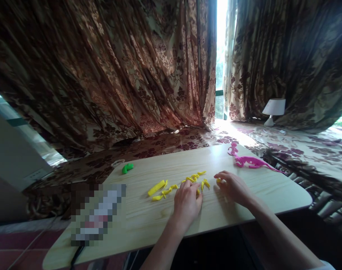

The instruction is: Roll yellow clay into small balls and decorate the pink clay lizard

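A pale, wood-grained table point(142, 228) with rounded corners serves as the work surface. Near its middle lie thin, bent yellow strips of soft-looking material point(173, 186) in a loose row, with a thicker yellow bar point(156, 188) toward the table's left end. The left hand point(187, 198) is over the row at the table's middle, fingers bent down on the strips; whether it grips one cannot be told. The right hand point(232, 187), right of the table's middle, curls its fingers over a small yellow lump point(218, 180); its hold cannot be told either. A bent, bright green lump point(127, 168) lies at the table's far left corner, a long-tailed pink figure point(251, 161) toward its far right. A blurred-out object point(103, 213) with a black cord point(76, 257) occupies the table's left end. Beyond the table's far edge, floral-patterned cloth point(184, 144) covers a ledge beneath brown floral curtains point(159, 75), parted at a bright window point(220, 67); a small white-shaded lamp point(274, 107) stands beyond the table's far right corner.
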Available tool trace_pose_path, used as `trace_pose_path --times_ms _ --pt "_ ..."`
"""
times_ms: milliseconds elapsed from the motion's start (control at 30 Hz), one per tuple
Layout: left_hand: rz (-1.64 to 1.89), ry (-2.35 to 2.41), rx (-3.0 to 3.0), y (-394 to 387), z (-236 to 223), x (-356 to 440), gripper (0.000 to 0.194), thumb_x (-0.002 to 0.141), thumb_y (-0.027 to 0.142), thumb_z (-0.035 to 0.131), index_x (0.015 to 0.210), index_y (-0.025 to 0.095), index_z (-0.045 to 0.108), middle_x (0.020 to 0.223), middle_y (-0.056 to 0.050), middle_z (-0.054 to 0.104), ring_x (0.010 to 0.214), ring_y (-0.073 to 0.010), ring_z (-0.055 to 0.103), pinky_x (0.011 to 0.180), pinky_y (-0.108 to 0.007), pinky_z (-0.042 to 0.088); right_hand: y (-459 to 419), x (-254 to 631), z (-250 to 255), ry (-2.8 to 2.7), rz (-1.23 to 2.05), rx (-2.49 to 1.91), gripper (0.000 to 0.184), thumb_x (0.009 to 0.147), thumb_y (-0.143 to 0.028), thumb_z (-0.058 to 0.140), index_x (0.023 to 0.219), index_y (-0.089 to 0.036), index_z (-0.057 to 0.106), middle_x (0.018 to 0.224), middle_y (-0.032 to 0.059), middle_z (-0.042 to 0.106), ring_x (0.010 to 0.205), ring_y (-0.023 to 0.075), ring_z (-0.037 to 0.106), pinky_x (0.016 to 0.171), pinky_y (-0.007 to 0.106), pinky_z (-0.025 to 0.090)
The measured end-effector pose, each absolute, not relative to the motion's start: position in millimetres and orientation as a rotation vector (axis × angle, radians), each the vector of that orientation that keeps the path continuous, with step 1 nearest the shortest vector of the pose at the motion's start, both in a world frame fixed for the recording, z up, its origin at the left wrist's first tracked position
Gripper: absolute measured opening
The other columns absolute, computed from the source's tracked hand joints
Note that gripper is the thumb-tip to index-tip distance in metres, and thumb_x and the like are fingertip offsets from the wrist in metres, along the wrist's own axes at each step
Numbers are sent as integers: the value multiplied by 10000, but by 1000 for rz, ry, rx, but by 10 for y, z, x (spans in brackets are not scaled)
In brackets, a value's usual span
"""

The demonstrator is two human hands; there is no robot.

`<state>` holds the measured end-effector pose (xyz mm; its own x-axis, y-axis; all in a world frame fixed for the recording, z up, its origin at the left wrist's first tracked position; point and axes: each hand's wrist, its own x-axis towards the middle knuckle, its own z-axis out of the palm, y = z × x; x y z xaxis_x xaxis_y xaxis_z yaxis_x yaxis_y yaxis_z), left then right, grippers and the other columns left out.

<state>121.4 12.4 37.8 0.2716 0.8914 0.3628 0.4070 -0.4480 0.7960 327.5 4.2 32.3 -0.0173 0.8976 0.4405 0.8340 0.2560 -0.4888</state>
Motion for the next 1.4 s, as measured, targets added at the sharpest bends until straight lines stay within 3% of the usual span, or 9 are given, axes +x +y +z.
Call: trace_pose_path --times_ms 133,200,367,533,667,833,1067,1233,1400 --pt "1068 1207 2067 212 424 1333 155 713 247 621 858 246 676 918 -85 579 1012 -291 446 948 -396 240 59 3166 449 -1935 68 -1577 245 777 -214 543 994 -229 657 1018 56 650 967 217 554 849 349 373" --pt "1043 1225 2079 277 424 1419 46 707 233 621 713 226 666 877 -96 591 1022 -308 442 964 -426 216 99 3085 483 -1966 65 -1577 181 750 -236 591 912 -233 673 908 42 674 958 227 547 863 370 347" --pt "1079 1236 1993 419 410 1542 171 674 113 594 532 208 593 726 -83 596 968 -312 482 957 -458 213 198 2950 496 -1951 121 -1532 131 670 -110 603 731 -204 671 748 34 675 878 221 557 871 395 317" --pt "1214 1139 1740 448 529 1369 76 689 162 611 712 209 666 728 -49 616 857 -245 536 860 -377 337 162 3061 593 -1745 296 -1408 309 701 -122 543 975 -212 653 829 36 655 837 195 579 827 369 397" --pt "1241 959 1462 278 625 1129 284 727 253 620 1002 200 666 740 -14 624 669 -143 544 682 -266 423 -2 3000 641 -1529 567 -1254 271 791 -257 497 1019 -164 610 841 56 643 768 181 632 665 313 505" --pt "1200 765 1083 15 535 898 251 735 316 648 900 131 683 584 21 535 513 -74 479 531 -199 432 -187 2576 491 -1352 863 -1093 310 827 -394 493 1002 -163 604 872 59 657 663 157 650 569 294 535" --pt "1237 648 694 -31 383 604 136 759 157 625 893 130 624 822 -53 627 668 -94 583 616 -220 498 -192 2308 321 -1216 988 -1053 288 771 -382 597 953 -172 670 782 38 646 674 144 599 628 287 500" --pt "1268 557 578 -114 342 619 121 802 164 575 912 129 610 570 60 438 472 -33 434 473 -163 404 -195 2235 269 -1165 1028 -1034 204 761 -339 615 858 -168 673 725 13 615 604 114 546 579 251 463" --pt "1199 486 493 -142 339 711 193 813 148 527 993 120 591 499 87 348 373 -35 332 384 -175 333 -206 2211 283 -1126 1069 -1001 236 808 -346 552 860 -150 672 753 26 598 617 112 540 574 249 467"
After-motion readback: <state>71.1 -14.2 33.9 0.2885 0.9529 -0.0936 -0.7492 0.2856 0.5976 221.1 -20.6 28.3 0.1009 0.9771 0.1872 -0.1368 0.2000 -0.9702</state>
